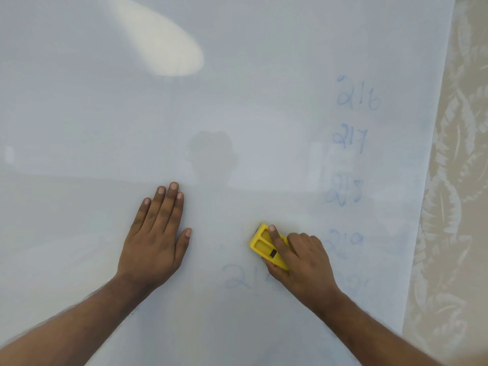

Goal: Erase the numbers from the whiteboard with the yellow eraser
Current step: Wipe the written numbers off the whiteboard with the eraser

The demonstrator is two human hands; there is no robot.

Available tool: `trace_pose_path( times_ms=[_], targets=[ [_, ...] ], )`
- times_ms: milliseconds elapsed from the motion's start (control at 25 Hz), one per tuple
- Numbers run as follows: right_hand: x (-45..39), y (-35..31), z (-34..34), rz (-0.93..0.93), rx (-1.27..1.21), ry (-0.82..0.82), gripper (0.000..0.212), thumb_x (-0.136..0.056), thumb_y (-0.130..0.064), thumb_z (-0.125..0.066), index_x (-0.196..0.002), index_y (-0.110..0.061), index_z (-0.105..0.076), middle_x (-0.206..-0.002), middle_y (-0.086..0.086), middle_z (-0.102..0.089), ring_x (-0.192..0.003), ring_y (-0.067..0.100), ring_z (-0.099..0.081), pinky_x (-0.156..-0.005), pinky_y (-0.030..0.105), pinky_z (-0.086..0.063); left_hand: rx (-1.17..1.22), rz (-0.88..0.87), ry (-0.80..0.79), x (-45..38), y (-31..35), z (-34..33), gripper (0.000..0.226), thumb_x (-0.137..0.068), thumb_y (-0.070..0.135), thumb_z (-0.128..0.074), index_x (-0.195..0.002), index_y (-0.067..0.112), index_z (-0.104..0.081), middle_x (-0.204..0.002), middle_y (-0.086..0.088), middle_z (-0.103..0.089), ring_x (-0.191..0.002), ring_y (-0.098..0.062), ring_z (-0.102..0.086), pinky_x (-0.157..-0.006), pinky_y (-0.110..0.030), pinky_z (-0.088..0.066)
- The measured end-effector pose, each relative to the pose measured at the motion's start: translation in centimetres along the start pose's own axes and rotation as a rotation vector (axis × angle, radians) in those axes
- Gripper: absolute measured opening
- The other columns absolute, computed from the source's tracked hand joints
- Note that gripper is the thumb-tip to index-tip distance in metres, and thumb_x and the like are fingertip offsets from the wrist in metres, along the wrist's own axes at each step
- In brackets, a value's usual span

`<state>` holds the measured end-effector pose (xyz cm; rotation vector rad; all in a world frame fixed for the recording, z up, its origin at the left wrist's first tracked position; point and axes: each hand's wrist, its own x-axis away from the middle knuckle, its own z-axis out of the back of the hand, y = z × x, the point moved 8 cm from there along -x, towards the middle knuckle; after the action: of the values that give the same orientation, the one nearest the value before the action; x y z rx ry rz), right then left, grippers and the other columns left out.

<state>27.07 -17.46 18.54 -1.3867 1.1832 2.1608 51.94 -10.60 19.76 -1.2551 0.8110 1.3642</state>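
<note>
Yellow plastic marks the eraser, a flat block with two recessed panels and a small dark patch on its back, lying against the whiteboard right of centre and near the lower part of the scene. The right hand grips it: the index finger lies straight along the eraser's back, the thumb presses its near edge, and the remaining fingers curl over its right end. The left hand rests flat on the board to the left of the eraser, well apart from it, fingers straight and close together, thumb spread to the right, holding nothing.

Faint blue numbers run in a column at the right of the board. From far to near: 216, 217, 218, and a smudged figure just right of the right hand, too pale to read with certainty. Further traces below it are blurred. A partly wiped number beginning "21" lies just below the eraser, touching the heel of the right hand; its last digit cannot be read.

A bright oval glare sits on the far left part of the board. A beige wall with a pale leaf pattern borders the board's right edge.
</note>
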Motion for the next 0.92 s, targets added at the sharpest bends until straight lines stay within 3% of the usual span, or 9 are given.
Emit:
trace_pose_path(
  times_ms=[240,560,720,920],
  targets=[
    [3.5,0.8,0.0,0.194,0.079,-0.089,0.05,-0.096,-0.04,-0.055,-0.139,-0.015,-0.047,-0.082,0.004,-0.054,-0.071,0.023,-0.044,-0.062,0.034,-0.032,0.006,0.001,-0.001,0.1,0.0,0.0,0.067,-0.104,0.037,-0.032,-0.159,0.001,-0.02,-0.169,-0.014,-0.018,-0.158,-0.028,-0.013,-0.128,-0.045,-0.012],
    [-2.3,6.0,1.8,-0.171,-0.027,0.005,0.051,-0.096,-0.042,-0.051,-0.14,-0.016,-0.051,-0.096,0.005,-0.056,-0.079,0.027,-0.051,-0.07,0.037,-0.042,0.001,0.007,-0.013,0.1,0.0,-0.3,0.068,-0.103,0.037,-0.031,-0.159,0.001,-0.019,-0.169,-0.014,-0.016,-0.158,-0.028,-0.011,-0.129,-0.044,-0.009],
    [-3.1,4.1,1.2,-0.204,-0.103,0.016,0.051,-0.096,-0.042,-0.055,-0.14,-0.015,-0.052,-0.1,0.006,-0.058,-0.086,0.028,-0.053,-0.074,0.038,-0.043,-0.002,0.013,-0.001,0.2,0.1,-0.3,0.068,-0.103,0.036,-0.031,-0.159,0.0,-0.02,-0.169,-0.015,-0.017,-0.158,-0.029,-0.011,-0.129,-0.045,-0.011],
    [-1.4,-3.0,-1.0,0.01,-0.071,-0.028,0.05,-0.096,-0.039,-0.058,-0.14,-0.015,-0.051,-0.1,0.008,-0.06,-0.082,0.029,-0.054,-0.075,0.039,-0.047,0.008,0.006,0.002,0.2,0.0,-0.2,0.068,-0.103,0.037,-0.033,-0.159,0.0,-0.021,-0.169,-0.015,-0.018,-0.158,-0.028,-0.013,-0.129,-0.044,-0.01]
  ],
)
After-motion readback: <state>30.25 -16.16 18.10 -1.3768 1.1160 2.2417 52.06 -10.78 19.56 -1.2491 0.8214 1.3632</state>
